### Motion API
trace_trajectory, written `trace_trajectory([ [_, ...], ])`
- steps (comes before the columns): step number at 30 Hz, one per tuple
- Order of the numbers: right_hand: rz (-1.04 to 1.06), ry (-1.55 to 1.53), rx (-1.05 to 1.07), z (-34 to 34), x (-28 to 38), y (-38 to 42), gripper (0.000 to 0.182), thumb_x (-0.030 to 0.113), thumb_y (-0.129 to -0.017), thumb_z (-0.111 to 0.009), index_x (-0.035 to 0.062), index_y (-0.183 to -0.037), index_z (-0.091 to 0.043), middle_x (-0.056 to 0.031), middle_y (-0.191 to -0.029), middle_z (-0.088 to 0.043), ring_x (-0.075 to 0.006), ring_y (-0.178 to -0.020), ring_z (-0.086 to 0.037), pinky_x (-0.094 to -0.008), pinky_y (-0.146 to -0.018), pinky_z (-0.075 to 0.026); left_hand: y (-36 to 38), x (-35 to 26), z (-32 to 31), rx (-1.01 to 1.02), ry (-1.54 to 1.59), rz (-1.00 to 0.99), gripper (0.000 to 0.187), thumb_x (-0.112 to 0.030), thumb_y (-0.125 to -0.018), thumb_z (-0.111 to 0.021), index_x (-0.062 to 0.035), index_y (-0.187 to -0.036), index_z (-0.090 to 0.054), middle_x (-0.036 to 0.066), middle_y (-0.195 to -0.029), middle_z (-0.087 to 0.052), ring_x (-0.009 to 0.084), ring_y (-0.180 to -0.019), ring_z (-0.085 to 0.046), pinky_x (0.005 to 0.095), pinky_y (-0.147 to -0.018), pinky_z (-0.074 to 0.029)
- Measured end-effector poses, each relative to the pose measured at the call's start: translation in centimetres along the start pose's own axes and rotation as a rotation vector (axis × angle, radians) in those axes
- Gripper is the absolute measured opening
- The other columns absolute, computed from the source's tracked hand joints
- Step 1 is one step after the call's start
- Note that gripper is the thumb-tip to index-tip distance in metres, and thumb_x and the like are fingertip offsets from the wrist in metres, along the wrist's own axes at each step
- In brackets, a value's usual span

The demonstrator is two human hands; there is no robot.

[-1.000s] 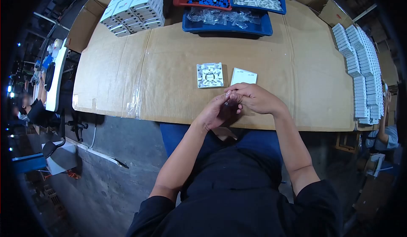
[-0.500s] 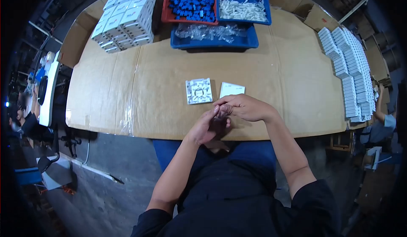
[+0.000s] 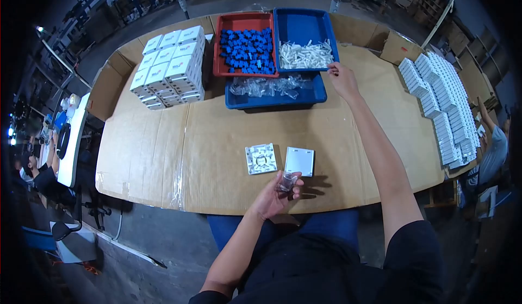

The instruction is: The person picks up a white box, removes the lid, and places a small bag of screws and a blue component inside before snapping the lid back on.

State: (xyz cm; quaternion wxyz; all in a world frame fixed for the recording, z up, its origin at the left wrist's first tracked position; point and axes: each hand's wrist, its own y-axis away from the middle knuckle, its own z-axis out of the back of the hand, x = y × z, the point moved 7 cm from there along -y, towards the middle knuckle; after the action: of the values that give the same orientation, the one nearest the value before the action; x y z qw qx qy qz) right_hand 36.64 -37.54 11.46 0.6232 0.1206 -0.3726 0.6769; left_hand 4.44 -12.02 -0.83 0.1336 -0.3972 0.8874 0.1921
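Observation:
My left hand (image 3: 270,198), palm up near the table's front edge, has its fingers closed around a small clear plastic bag (image 3: 287,182). My right hand (image 3: 342,80) is stretched out to the front right corner of the blue tray (image 3: 303,19) of small white plastic pieces (image 3: 305,54). Its fingertips are drawn together at the rim, and what they hold, if anything, is too small to make out. Just beyond my left hand lie a square white part with a grey pattern (image 3: 261,159) and, to its right, a plain white square piece (image 3: 299,161).
A red tray (image 3: 219,24) of blue pieces stands beside the blue one. Below them is another blue tray (image 3: 277,102) with clear bags. White boxes (image 3: 168,67) are stacked at left, rows of white parts (image 3: 448,108) at right. Other people sit at both sides.
My hands were together over the front of the table. Now my right hand has gone forward to the tray, while my left stays back with the clear bag. The view has tilted up.

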Motion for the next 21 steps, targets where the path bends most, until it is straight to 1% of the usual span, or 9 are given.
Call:
trace_trajectory([
  [3,-0.037,0.239,-0.05,-0.1,-0.4,-1.6,0.023,0.021,-0.094,-0.071,0.0083,-0.113,-0.074,-0.0105,-0.105,-0.075,-0.0275,-0.098,-0.072,-0.0405,-0.085,-0.056,0.0,0.0,-0.1,0.017,-0.003,0.007,0.061,-0.046,-0.114,-0.034,0.0036,-0.145,-0.053,0.009,-0.118,-0.07,0.0188,-0.096,-0.062,0.0346,-0.091,-0.052],
  [6,-0.019,0.35,-0.082,-1.1,-0.4,-2.5,0.023,0.028,-0.094,-0.073,0.0102,-0.107,-0.075,-0.0096,-0.105,-0.074,-0.0303,-0.102,-0.07,-0.0442,-0.086,-0.055,-0.1,0.0,-0.2,0.045,0.023,-0.002,0.061,-0.045,-0.114,-0.033,0.0037,-0.144,-0.053,0.01,-0.119,-0.07,0.0187,-0.096,-0.063,0.0347,-0.091,-0.052],
  [9,-0.025,0.399,-0.051,-1.8,-0.9,-3.2,0.022,0.031,-0.092,-0.074,0.0107,-0.1,-0.077,-0.0115,-0.111,-0.07,-0.0343,-0.106,-0.069,-0.0477,-0.085,-0.056,-0.1,0.0,-0.2,0.048,0.034,0.007,0.061,-0.045,-0.114,-0.033,0.0038,-0.145,-0.053,0.011,-0.119,-0.07,0.0189,-0.096,-0.063,0.0349,-0.091,-0.052],
  [12,-0.041,0.296,-0.082,-2.1,-2.1,-3.9,0.022,0.031,-0.091,-0.076,0.0094,-0.093,-0.077,-0.0108,-0.106,-0.073,-0.0353,-0.101,-0.07,-0.0469,-0.083,-0.056,-0.1,0.0,-0.2,0.047,0.036,0.008,0.061,-0.045,-0.114,-0.033,0.0042,-0.145,-0.053,0.011,-0.119,-0.07,0.0193,-0.096,-0.063,0.0351,-0.091,-0.052],
  [15,-0.071,0.144,-0.088,-1.9,-3.5,-4.1,0.023,0.03,-0.091,-0.077,0.0087,-0.1,-0.078,-0.0124,-0.098,-0.075,-0.0272,-0.093,-0.072,-0.0385,-0.083,-0.055,-0.1,-0.1,-0.4,0.079,0.064,0.001,0.061,-0.045,-0.114,-0.033,0.0047,-0.145,-0.052,0.011,-0.12,-0.07,0.0195,-0.096,-0.063,0.0351,-0.091,-0.052],
  [18,-0.088,-0.066,-0.141,-1.0,-4.9,-4.0,0.024,0.026,-0.092,-0.078,0.0057,-0.105,-0.079,-0.0108,-0.093,-0.077,-0.0228,-0.088,-0.072,-0.0335,-0.08,-0.055,-0.2,0.2,0.1,0.034,0.086,0.025,0.065,-0.047,-0.113,-0.033,0.0059,-0.146,-0.05,0.012,-0.117,-0.068,0.0224,-0.097,-0.062,0.0373,-0.091,-0.052],
  [21,-0.105,-0.424,-0.229,-1.6,-8.5,-4.7,0.028,0.022,-0.093,-0.079,0.0008,-0.112,-0.077,-0.0064,-0.093,-0.076,-0.0154,-0.082,-0.067,-0.0285,-0.072,-0.051,-0.2,0.3,0.1,0.039,0.046,0.021,0.064,-0.047,-0.112,-0.037,0.0052,-0.146,-0.051,0.011,-0.117,-0.068,0.0225,-0.097,-0.062,0.0373,-0.093,-0.052],
])
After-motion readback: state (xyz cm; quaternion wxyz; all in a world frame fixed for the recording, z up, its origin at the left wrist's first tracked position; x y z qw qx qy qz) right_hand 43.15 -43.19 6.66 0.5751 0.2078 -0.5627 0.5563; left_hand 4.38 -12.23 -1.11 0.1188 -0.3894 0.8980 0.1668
